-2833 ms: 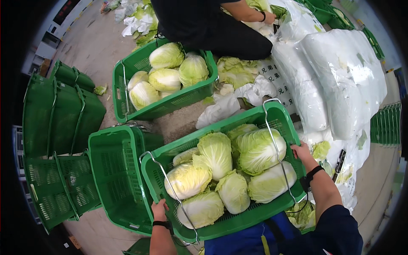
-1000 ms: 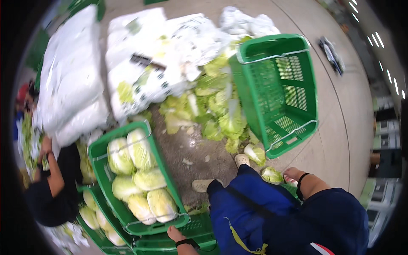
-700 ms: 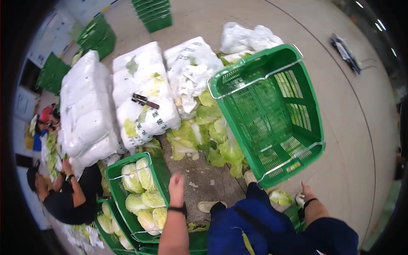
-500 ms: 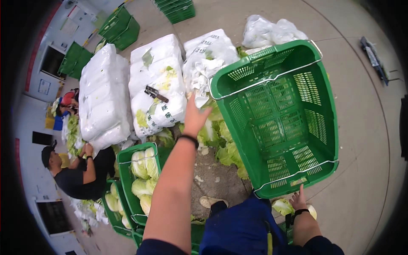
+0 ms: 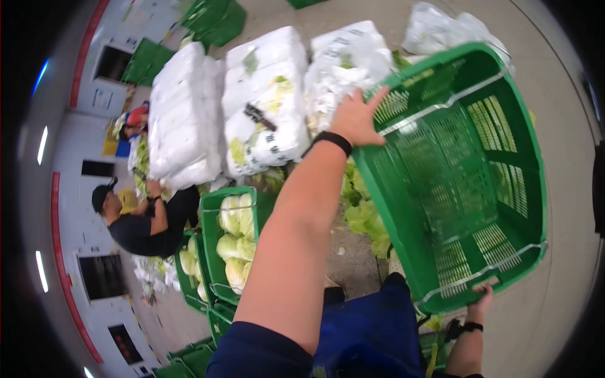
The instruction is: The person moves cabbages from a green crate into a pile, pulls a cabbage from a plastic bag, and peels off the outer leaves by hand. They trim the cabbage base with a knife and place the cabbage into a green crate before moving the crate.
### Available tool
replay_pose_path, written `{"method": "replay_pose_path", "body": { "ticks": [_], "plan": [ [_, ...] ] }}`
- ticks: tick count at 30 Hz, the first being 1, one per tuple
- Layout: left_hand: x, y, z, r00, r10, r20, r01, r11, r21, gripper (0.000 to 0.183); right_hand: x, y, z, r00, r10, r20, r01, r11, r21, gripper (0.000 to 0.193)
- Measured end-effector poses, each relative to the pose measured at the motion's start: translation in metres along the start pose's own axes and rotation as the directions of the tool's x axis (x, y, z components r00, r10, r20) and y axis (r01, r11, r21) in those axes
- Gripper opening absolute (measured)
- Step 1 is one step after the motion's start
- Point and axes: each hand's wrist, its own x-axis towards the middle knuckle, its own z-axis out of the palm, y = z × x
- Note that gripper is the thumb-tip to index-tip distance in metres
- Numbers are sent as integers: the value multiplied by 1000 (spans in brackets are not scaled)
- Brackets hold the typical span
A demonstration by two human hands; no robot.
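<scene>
A large green plastic crate [image 5: 534, 170] with wire handles tilts toward me, its perforated inside bare. My right hand [image 5: 480, 303] grips its near rim by the lower wire handle, fingers partly hidden. At the far left corner, my left hand [image 5: 358, 118] is open, fingers spread over the rim and touching it. Loose cabbage leaves [image 5: 368, 223] lie on the floor left of the crate and partly beneath it. Left of my left forearm, Chinese cabbages [image 5: 236, 249] fill another green crate [image 5: 208, 261].
White plastic-wrapped bundles [image 5: 179, 120] and printed white bundles [image 5: 261, 94] stand in a row ahead. A clear plastic bag [image 5: 441, 31] lies beyond the crate. A person in dark clothes [image 5: 142, 230] crouches at left. Stacked green crates [image 5: 214, 20] stand farther back.
My left hand has moved right, from beside the bundles onto the crate's rim. My right hand has closed on the near rim. The whole view has shifted, with bundles appearing farther right.
</scene>
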Motion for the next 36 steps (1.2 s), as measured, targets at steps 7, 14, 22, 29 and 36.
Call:
{"method": "replay_pose_path", "body": {
  "ticks": [7, 14, 22, 29, 36],
  "plan": [
    [-112, -39, 44, 906, -118, 405, 344, 764, -545, 99, -4, -142, -52, 967, -190, 167, 235, 921, -310, 8],
    [-280, -34, 53, 945, -192, 266, 323, 415, -851, 93, -74, -289, 3, 820, -469, 327, 570, 629, -529, 16],
    [-526, 5, -41, 780, -600, 176, 304, 118, -945, 56, -183, -292, 247, 528, -216, 821, 837, 295, -460, 21],
    [-698, 76, -89, 170, -957, 237, 97, -223, -970, 47, -383, -81, 482, 57, 224, 973, 919, 369, -139, 9],
    [-795, 101, -41, -345, -886, 310, -192, -257, -947, 49, -610, 188, 596, -258, 582, 771, 921, 388, 15, 8]
  ]
}}
